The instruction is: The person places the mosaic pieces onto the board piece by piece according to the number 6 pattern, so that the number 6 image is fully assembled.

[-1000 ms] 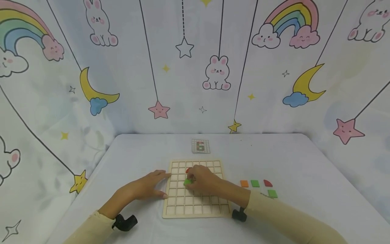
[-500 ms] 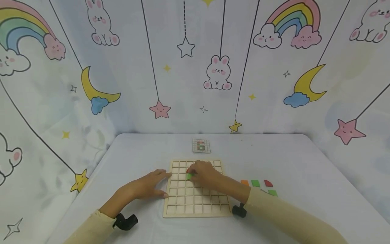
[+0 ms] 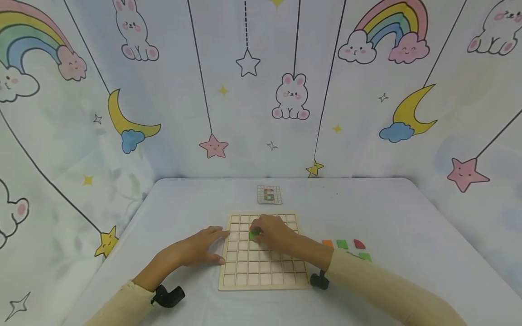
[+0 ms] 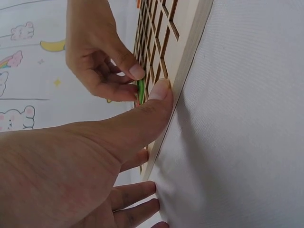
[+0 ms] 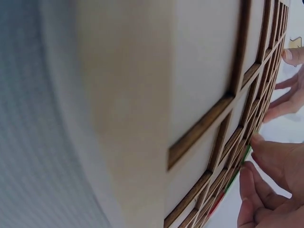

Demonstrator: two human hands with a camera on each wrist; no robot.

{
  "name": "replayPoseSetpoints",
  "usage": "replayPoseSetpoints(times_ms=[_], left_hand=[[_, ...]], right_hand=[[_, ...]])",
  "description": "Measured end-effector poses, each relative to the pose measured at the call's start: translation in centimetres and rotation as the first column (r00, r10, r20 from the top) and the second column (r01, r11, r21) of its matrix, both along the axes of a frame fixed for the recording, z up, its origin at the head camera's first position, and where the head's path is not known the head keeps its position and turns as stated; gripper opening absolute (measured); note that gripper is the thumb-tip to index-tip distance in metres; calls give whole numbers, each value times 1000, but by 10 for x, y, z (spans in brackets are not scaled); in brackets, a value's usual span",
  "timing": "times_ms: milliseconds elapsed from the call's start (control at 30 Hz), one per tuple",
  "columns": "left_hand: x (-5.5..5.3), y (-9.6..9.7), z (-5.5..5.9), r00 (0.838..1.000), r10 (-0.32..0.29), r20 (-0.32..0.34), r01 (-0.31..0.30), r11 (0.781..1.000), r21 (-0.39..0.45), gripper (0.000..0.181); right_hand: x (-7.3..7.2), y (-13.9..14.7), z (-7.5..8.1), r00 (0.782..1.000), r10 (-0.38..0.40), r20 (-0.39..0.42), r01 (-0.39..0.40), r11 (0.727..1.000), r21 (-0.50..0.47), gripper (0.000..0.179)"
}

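A wooden grid board [image 3: 265,268] lies flat on the white table. My right hand [image 3: 274,232] reaches over its upper middle, thumb and fingertips pinching a green square tile [image 3: 252,236] at one of the cells. Just beyond that tile a red piece [image 3: 251,227] shows, partly covered by the fingers. In the left wrist view the green tile [image 4: 141,87] sits between thumb and finger, close at the grid. My left hand [image 3: 200,246] rests at the board's left edge, fingers spread and thumb [image 4: 159,92] touching the rim.
Right of the board lie an orange square tile [image 3: 327,244], two green square tiles [image 3: 341,244] and a red quarter-round tile [image 3: 359,244], some partly behind the right sleeve. Behind the board is a small gridded card [image 3: 269,194] with a coloured 6. A patterned backdrop [image 3: 253,108] rises behind.
My right hand has moved the green tile a little away from me, up beside the red piece, and now stays there. My left hand has kept its place at the edge.
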State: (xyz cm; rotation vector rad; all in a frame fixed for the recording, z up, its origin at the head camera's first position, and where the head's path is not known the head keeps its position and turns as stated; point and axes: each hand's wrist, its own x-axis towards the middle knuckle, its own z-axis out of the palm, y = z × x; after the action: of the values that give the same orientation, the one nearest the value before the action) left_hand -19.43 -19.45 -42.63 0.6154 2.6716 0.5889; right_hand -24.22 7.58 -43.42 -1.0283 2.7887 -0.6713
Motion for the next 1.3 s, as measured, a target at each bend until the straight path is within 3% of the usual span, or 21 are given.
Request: replayPoseSetpoints(times_ms=[267, 333, 500, 600, 900, 1067, 1300], left_hand=[[-1, 1, 0, 1000, -6, 7, 6, 1000, -3, 83], [-1, 2, 0, 1000, 2, 7, -2, 1000, -7, 82], [2, 4, 3, 1000, 18, 11, -18, 1000, -6, 83], [3, 4, 3, 1000, 18, 11, -18, 1000, 2, 82], [3, 3, 2, 1000, 23, 11, -23, 1000, -7, 84], [3, 1, 1, 1000, 23, 8, -23, 1000, -2, 83], [2, 1, -1, 1000, 11, 1, -11, 1000, 14, 84]], right_hand=[[-1, 9, -2, 1000, 17, -19, -18, 999, -30, 25], [0, 17, -1, 1000, 5, 14, -4, 998, -69, 23], [3, 48, 5, 992, -70, 103, 85, 985, -150, 24], [6, 73, 8, 986, -119, 116, 138, 975, -173, 26], [17, 165, 17, 931, -345, 117, 360, 919, -158, 37], [25, 207, 20, 904, -402, 145, 421, 895, -145, 45], [40, 248, 9, 873, -447, 193, 474, 872, -123, 50]])
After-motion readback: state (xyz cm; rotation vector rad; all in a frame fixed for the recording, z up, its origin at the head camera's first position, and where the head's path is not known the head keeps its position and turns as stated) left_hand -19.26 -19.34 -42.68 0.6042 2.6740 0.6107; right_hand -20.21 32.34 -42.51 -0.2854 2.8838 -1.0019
